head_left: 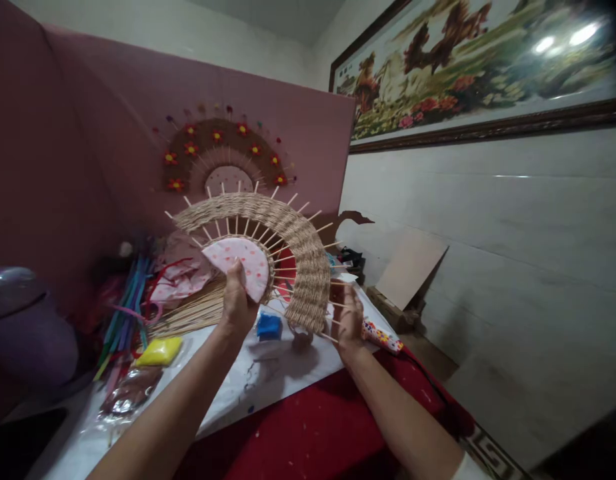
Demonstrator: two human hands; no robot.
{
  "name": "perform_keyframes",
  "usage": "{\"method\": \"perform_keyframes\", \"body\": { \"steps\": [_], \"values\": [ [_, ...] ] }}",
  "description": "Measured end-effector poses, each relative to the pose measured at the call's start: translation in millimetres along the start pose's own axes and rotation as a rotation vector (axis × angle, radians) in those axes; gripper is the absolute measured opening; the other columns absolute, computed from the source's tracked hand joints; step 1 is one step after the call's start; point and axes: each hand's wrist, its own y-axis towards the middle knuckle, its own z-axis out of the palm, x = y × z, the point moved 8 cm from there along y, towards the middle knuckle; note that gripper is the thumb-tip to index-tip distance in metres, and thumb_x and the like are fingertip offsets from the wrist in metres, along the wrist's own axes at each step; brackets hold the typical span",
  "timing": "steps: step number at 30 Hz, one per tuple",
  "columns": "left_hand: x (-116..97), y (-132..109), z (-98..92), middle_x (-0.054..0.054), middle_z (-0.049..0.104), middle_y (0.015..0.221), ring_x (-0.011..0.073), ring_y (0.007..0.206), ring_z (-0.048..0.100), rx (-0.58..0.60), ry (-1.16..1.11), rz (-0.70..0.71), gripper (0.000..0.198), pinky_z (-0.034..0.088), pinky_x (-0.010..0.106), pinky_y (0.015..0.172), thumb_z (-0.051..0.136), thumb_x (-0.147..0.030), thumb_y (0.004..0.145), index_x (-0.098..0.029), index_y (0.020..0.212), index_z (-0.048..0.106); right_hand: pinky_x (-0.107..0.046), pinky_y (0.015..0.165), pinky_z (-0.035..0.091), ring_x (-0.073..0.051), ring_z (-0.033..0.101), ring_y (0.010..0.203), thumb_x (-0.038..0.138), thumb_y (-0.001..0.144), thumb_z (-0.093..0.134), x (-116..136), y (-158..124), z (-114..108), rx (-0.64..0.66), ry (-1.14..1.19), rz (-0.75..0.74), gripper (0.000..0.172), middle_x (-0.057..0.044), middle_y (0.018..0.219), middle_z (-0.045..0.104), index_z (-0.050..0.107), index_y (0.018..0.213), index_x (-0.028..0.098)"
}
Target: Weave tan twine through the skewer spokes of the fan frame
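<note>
A half-round woven fan (308, 267) of twisted tan cord on thin wooden sticks is held up above the table. Its sticks poke out beyond the cord band. At its base is a white half-disc (243, 260) with pink dots. My left hand (237, 300) grips this half-disc, thumb on the front and fingers hidden behind. At the lower right end of the fan, my right hand (349, 317) is curled around the protruding stick tips. Behind stands a pink panel bearing a similar decorated fan (228, 143) with red and yellow flowers.
A white sheet (283, 380) covers part of the red tablecloth (298, 427). Nearby lie a blue clay packet (269, 326), a yellow packet (159, 351), a brown packet (131, 390), loose sticks (198, 310) and coloured pipe cleaners (123, 313). A patterned glue gun-like object (381, 335) lies at right.
</note>
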Motion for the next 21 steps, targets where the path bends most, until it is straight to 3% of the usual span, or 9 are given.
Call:
{"method": "perform_keyframes", "body": {
  "steps": [4, 8, 13, 17, 21],
  "values": [
    [-13, 5, -5.8, 0.001, 0.068, 0.084, 0.0117, 0.073, 0.062, -0.028, -0.015, 0.104, 0.025, 0.051, 0.023, 0.074, 0.055, -0.033, 0.077, -0.016, 0.093, 0.062, -0.03, 0.073, 0.041, -0.013, 0.053, 0.076, 0.047, 0.088, 0.03, 53, 3, -9, -0.066, -0.265, -0.364, 0.041, -0.003, 0.085, 0.059, 0.059, 0.085, 0.018],
    [-14, 4, -6.0, 0.002, 0.067, 0.083, 0.0118, 0.071, 0.062, -0.014, 0.006, 0.129, 0.028, 0.051, 0.023, 0.071, 0.057, -0.037, 0.075, -0.016, 0.092, 0.062, -0.039, 0.092, 0.034, -0.019, 0.046, 0.107, 0.04, 0.091, 0.022, 79, -16, 14, 0.129, -0.533, -0.631, 0.045, -0.008, 0.112, 0.051, 0.062, 0.097, 0.019],
    [-11, 1, -7.3, 0.001, 0.067, 0.087, 0.0117, 0.075, 0.061, -0.048, 0.013, 0.161, 0.026, 0.051, 0.024, 0.075, 0.057, -0.034, 0.075, -0.018, 0.094, 0.061, -0.045, 0.099, 0.028, -0.022, 0.036, 0.12, 0.037, 0.091, 0.024, 77, -30, 31, 0.266, -0.738, -0.76, 0.043, -0.008, 0.127, 0.04, 0.061, 0.108, 0.02],
    [-8, 1, -9.3, 0.003, 0.066, 0.091, 0.0136, 0.082, 0.061, -0.069, 0.025, 0.147, 0.026, 0.049, 0.027, 0.081, 0.055, -0.035, 0.076, -0.017, 0.095, 0.061, -0.046, 0.101, 0.026, -0.022, 0.034, 0.121, 0.033, 0.091, 0.026, 74, -27, 33, 0.284, -0.818, -0.794, 0.04, -0.007, 0.126, 0.041, 0.061, 0.108, 0.022],
    [-10, 3, -12.0, 0.003, 0.065, 0.094, 0.0134, 0.087, 0.06, -0.084, 0.025, 0.167, 0.026, 0.049, 0.025, 0.081, 0.054, -0.037, 0.077, -0.018, 0.094, 0.061, -0.046, 0.094, 0.033, -0.024, 0.038, 0.117, 0.035, 0.091, 0.026, 83, -33, 25, 0.225, -0.786, -0.844, 0.041, -0.01, 0.127, 0.039, 0.055, 0.116, 0.022]
  ]
}}
